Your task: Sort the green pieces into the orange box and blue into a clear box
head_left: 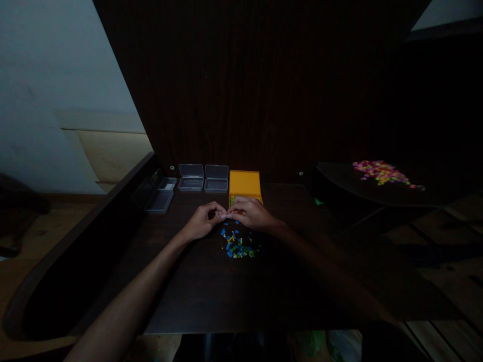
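Both of the person's hands are raised over the worktop (188, 296), their fingertips meeting in front of an upright-lidded yellow box (244, 182). The left hand (207, 219) has its thumb and fingers drawn close together; the right hand (251, 212) is curled towards it, thumb tip against the other's fingertips. The light is poor, and whether a small piece is pinched between them, or how firmly either hand is closed, cannot be told. The tip-to-tip posture appears suited to fine handling, since the toy bricks (238, 249) are too small for a full grip. These lie in a loose heap nearer the person than the hands, just below the right hand and slightly right of the left, a placement that seems to keep them within easy reach. The yellow box stands just beyond the right hand, which hides part of its front; its lid leans back, probably so that the inside stays accessible. Two clear boxes (190, 184) (216, 185) stand beside it to the left, lids likewise raised, and a clear tray (160, 200) rests farther left, near the side panel (94, 241).
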`<state>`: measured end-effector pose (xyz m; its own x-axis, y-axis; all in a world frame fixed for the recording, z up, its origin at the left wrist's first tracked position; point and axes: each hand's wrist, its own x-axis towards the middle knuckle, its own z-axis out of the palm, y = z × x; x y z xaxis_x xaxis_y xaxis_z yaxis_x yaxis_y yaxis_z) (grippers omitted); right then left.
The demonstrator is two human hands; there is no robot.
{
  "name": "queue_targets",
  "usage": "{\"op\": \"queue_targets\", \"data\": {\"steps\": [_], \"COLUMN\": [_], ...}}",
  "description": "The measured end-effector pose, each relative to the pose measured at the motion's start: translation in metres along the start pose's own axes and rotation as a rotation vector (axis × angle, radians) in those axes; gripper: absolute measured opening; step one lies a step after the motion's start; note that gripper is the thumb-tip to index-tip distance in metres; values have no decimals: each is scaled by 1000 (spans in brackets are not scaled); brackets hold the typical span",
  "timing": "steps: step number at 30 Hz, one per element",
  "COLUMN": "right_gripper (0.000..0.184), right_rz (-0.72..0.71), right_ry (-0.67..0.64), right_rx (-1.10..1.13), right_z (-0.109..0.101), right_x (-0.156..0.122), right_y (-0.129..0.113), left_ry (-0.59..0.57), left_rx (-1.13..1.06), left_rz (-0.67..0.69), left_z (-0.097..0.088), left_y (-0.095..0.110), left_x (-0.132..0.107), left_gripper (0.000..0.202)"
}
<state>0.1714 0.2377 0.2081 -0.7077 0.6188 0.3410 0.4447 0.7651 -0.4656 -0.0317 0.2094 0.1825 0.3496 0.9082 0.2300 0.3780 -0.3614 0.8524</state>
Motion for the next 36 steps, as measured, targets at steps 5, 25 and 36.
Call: {"op": "queue_targets", "data": {"steps": [5, 25, 36], "right_gripper": [12, 11, 12], "right_rz": [-42, -37, 180], "right_ry": [59, 258, -21], "right_rx": [34, -154, -214], "right_z": [2, 6, 8], "right_x": [0, -1, 7], "right_y": [3, 18, 47], "left_ry": [14, 162, 255], "left_rx": [-184, -815, -427], "left_rz": [-71, -300, -273], "left_z": [5, 17, 10], "left_y": [-4, 1, -3], "left_x": [1, 4, 5], "left_gripper": [36, 35, 30]}}
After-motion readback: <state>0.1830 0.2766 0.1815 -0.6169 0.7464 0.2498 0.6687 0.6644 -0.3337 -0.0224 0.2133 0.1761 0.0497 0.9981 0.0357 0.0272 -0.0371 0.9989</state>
